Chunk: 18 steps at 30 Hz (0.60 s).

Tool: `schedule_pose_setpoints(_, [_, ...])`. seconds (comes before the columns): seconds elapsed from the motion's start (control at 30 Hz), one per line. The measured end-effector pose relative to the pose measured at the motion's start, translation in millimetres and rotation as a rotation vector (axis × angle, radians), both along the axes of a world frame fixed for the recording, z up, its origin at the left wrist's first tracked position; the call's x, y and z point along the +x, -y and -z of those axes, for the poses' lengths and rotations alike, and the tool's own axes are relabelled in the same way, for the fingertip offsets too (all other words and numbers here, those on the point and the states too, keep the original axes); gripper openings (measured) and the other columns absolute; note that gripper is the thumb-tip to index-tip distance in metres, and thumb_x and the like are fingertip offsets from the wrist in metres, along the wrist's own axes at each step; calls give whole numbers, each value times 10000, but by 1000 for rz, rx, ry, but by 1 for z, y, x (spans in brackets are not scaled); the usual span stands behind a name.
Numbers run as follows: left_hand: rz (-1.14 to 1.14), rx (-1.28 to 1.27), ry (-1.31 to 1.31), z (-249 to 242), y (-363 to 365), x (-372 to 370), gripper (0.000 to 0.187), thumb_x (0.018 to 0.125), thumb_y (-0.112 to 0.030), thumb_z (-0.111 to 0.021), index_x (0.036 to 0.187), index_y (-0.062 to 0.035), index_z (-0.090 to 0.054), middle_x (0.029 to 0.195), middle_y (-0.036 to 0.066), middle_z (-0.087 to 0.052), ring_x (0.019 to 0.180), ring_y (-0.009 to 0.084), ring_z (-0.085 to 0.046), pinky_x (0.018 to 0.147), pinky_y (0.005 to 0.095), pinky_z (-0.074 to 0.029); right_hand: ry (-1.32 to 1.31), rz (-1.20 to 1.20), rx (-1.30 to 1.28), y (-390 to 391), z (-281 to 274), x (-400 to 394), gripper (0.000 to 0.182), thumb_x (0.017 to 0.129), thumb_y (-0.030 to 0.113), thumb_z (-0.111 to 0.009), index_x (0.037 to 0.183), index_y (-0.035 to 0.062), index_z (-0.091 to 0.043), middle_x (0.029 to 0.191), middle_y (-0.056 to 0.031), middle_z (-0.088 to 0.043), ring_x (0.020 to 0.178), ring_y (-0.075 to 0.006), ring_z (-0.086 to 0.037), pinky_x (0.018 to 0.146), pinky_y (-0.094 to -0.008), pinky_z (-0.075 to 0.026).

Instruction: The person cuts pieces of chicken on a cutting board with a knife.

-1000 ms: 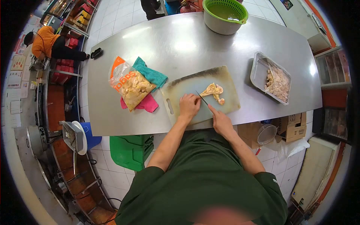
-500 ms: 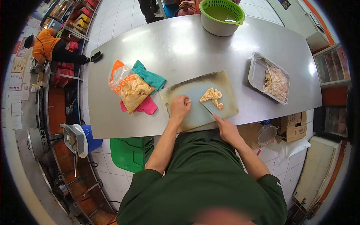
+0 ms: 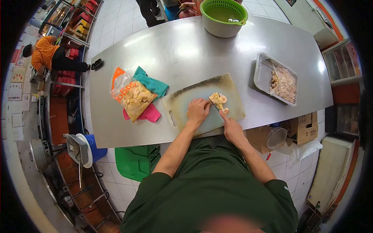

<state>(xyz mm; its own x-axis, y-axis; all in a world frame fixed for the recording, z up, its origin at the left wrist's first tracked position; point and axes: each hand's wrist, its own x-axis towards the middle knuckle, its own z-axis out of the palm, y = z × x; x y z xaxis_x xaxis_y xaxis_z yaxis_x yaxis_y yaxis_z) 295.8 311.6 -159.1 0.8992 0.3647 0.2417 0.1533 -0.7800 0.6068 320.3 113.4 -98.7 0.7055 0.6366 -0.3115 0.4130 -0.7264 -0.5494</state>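
Note:
A worn cutting board (image 3: 202,126) lies at the table's near edge with pieces of raw chicken (image 3: 218,98) on its right half. My right hand (image 3: 234,131) is closed round the handle of a knife (image 3: 214,105), whose blade points up and left against the meat. Just left of the blade, my left hand (image 3: 198,112) has its fingers curled and pressed together on the chicken's left edge; the fingertips are partly hidden. A small yellowish bit shows beside that hand on the board.
Left of the board, a plastic bag of raw chicken (image 3: 136,101) rests on a teal cloth (image 3: 153,84) and a pink cloth (image 3: 150,113). A clear-covered tray of meat (image 3: 285,83) sits right. A green colander in a bowl (image 3: 222,27) stands at the back. A person in orange (image 3: 44,54) is far left.
My left hand has moved right, from the board's left part to the chicken. The knife blade has come up against the meat, and the chicken looks bunched together.

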Motion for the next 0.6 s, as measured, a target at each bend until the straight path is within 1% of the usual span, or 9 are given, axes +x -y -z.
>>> schedule_pose_setpoints(0.03, [0,-9,2,1,1,0,86,769,-201,-690,832,-145,-703,800,8,-642,800,239,-586,680,391,-427,-8,-11,-31,-4,-2,3,548,923,114,-475,1448,208,-349,980,-218,-591,816,-419,-597,724,-513,-487])
schedule_pose_setpoints(0.07, [0,-15,6,0,1,0,74,777,-195,-676,826,-146,-702,792,6,-645,795,239,-585,679,391,-423,-10,-11,-31,-9,3,4,548,923,114,-475,1448,208,-349,980,-218,-591,816,-419,-597,724,-513,-487])
schedule_pose_setpoints(0.13, [7,-5,-3,2,0,2,74,777,-184,-677,825,-134,-704,795,13,-654,788,243,-588,685,391,-430,75,8,34,-21,19,9,539,926,115,-468,1445,209,-357,1045,-223,-592,850,-420,-601,728,-513,-494])
schedule_pose_setpoints(0.23, [12,20,-6,3,-1,0,78,775,-169,-675,829,-121,-704,798,21,-664,778,249,-593,689,391,-436,75,-21,50,-43,23,20,539,928,110,-460,1444,226,-360,1085,-236,-587,863,-427,-603,747,-518,-495])
schedule_pose_setpoints(0.37, [-20,63,-24,5,2,0,89,772,-173,-672,837,-118,-696,782,30,-664,771,254,-599,684,391,-432,146,-20,141,-36,33,17,539,927,102,-454,1440,241,-364,1058,-233,-595,845,-432,-603,747,-523,-493])
schedule_pose_setpoints(0.43, [-43,54,-60,6,6,0,87,777,-197,-667,827,-129,-689,799,25,-665,789,245,-601,694,400,-425,110,-7,45,-17,26,7,539,924,105,-462,1434,248,-368,1025,-232,-606,835,-435,-606,741,-519,-491])
schedule_pose_setpoints(0.47, [-68,47,-93,6,7,0,90,782,-221,-661,816,-140,-682,817,20,-666,807,236,-603,703,408,-417,110,-7,44,-9,12,4,539,924,105,-462,1434,248,-368,1025,-232,-606,835,-435,-606,741,-519,-491])
schedule_pose_setpoints(0.53, [-63,31,-91,8,5,1,91,787,-223,-662,817,-139,-682,812,23,-666,803,238,-604,707,408,-418,-100,-78,-227,6,-23,5,698,826,25,-486,1463,261,-326,1003,-204,-603,869,-401,-620,761,-489,-507])
schedule_pose_setpoints(0.6, [-54,16,-93,9,3,-2,92,792,-224,-662,817,-138,-682,807,26,-666,800,239,-606,711,408,-419,-96,-94,-225,20,-26,8,692,831,31,-490,1463,261,-327,976,-197,-607,862,-397,-620,764,-489,-503])
